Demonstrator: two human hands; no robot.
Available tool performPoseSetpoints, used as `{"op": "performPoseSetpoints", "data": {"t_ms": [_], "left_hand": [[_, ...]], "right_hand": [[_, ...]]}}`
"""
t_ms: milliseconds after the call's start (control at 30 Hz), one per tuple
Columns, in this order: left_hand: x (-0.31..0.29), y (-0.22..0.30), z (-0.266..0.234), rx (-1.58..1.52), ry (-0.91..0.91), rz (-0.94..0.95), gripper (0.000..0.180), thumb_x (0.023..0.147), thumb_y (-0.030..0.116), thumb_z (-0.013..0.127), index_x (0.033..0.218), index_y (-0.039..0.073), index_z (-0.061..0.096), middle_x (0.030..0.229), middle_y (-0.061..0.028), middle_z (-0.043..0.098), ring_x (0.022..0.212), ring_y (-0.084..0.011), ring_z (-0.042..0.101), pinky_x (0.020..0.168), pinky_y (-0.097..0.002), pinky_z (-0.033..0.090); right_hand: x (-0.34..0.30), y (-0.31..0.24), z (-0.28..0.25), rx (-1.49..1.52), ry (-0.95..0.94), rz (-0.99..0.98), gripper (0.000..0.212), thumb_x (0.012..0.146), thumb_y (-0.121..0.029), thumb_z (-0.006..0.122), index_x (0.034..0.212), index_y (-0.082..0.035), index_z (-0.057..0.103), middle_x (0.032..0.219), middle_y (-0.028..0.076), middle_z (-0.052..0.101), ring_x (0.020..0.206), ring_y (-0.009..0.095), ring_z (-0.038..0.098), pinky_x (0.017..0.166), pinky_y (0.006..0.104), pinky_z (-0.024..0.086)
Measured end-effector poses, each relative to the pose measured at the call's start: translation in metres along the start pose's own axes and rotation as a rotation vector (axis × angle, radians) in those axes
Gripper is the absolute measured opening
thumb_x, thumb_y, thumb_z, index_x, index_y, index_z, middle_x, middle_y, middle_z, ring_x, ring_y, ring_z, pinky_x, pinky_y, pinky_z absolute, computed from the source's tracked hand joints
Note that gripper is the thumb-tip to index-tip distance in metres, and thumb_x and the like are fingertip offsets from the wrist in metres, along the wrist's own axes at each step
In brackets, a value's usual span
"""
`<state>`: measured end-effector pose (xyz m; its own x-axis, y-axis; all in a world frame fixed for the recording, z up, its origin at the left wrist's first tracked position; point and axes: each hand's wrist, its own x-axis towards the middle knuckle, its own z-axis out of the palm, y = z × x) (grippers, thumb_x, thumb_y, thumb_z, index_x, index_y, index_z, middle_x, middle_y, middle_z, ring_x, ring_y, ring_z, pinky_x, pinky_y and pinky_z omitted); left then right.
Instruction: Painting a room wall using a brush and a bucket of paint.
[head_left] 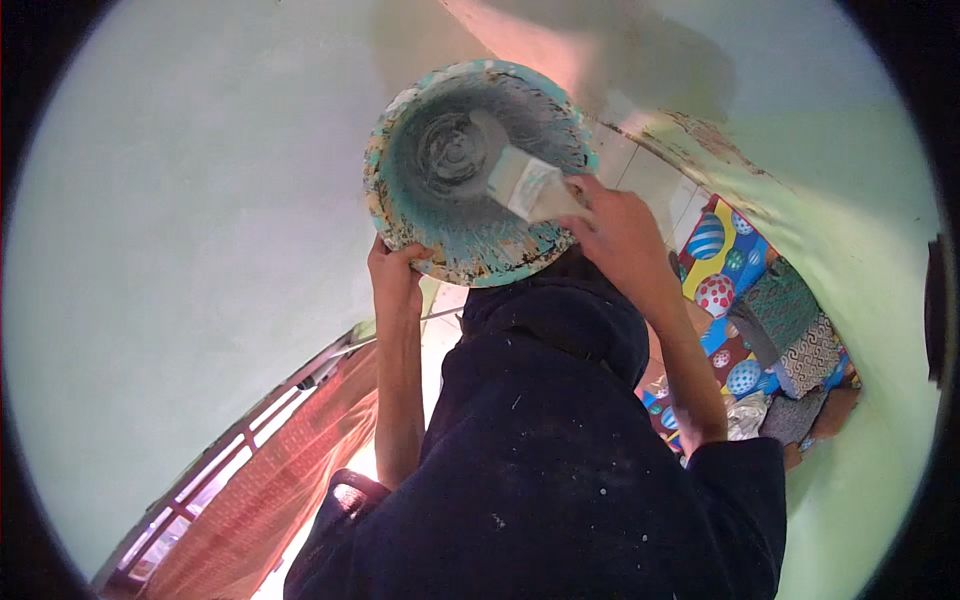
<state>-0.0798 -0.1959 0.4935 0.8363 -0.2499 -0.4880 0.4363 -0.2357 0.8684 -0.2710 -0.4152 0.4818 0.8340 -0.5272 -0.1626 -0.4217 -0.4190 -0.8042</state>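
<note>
A round basin (395, 215), turquoise and crusted with dried paint, is tilted so that its inside faces me. My left hand (400, 265) grips its lower left rim, thumb over the edge. In my right hand (615, 230), closed round the handle, is a wide paintbrush (530, 185). Its pale, paint-coated head lies over the right part of the basin's opening; whether the bristles touch the inside I cannot tell. Greyish wet paint (455, 150) smears the basin's bottom.
Pale green walls (200, 180) rise on both sides. At lower left an orange curtain (280, 460) hangs by a barred window (190, 500). To the right, a colourful patterned mat (715, 255) carries folded cloths or cushions (780, 315). White floor tiles (650, 175) show beyond the basin.
</note>
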Motion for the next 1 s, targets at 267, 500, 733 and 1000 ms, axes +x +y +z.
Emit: {"op": "performPoseSetpoints", "data": {"t_ms": [267, 500, 733, 1000], "left_hand": [[-0.013, 0.011, 0.015, -0.019, -0.055, 0.075, 0.060, 0.058, -0.016, 0.054, 0.118, -0.007, 0.051, 0.101, -0.0115, 0.062, 0.088, -0.0215, 0.062, 0.076, -0.0299, 0.049], [-0.019, 0.011, 0.014, -0.025, -0.027, 0.081, 0.062, 0.057, -0.014, 0.054, 0.118, -0.007, 0.052, 0.102, -0.0106, 0.062, 0.090, -0.0204, 0.061, 0.080, -0.0282, 0.047], [-0.019, 0.014, 0.017, -0.048, -0.019, 0.059, 0.062, 0.057, -0.016, 0.053, 0.119, -0.008, 0.051, 0.101, -0.0108, 0.062, 0.090, -0.0203, 0.061, 0.074, -0.0290, 0.050], [-0.012, 0.008, 0.013, -0.033, -0.045, 0.047, 0.063, 0.058, -0.016, 0.052, 0.120, -0.007, 0.050, 0.103, -0.0114, 0.062, 0.090, -0.0213, 0.062, 0.073, -0.0288, 0.051]], "right_hand": [[0.146, 0.013, 0.112, -0.310, -0.117, -0.195, 0.032, 0.074, -0.008, 0.060, 0.103, 0.003, 0.057, 0.088, 0.024, 0.065, 0.088, 0.041, 0.064, 0.076, 0.0487, 0.053], [0.176, 0.020, 0.159, -0.270, -0.239, 0.060, 0.037, 0.080, -0.011, 0.057, 0.114, 0.002, 0.053, 0.097, 0.022, 0.065, 0.094, 0.037, 0.064, 0.081, 0.0474, 0.052], [0.159, 0.052, 0.178, -0.281, -0.208, 0.001, 0.041, 0.077, -0.011, 0.064, 0.115, 0.002, 0.053, 0.101, 0.022, 0.063, 0.097, 0.036, 0.063, 0.081, 0.0462, 0.053], [0.150, 0.055, 0.167, -0.284, -0.294, -0.011, 0.043, 0.076, -0.012, 0.062, 0.115, 0.001, 0.052, 0.096, 0.026, 0.063, 0.093, 0.041, 0.062, 0.080, 0.0482, 0.052]]}}
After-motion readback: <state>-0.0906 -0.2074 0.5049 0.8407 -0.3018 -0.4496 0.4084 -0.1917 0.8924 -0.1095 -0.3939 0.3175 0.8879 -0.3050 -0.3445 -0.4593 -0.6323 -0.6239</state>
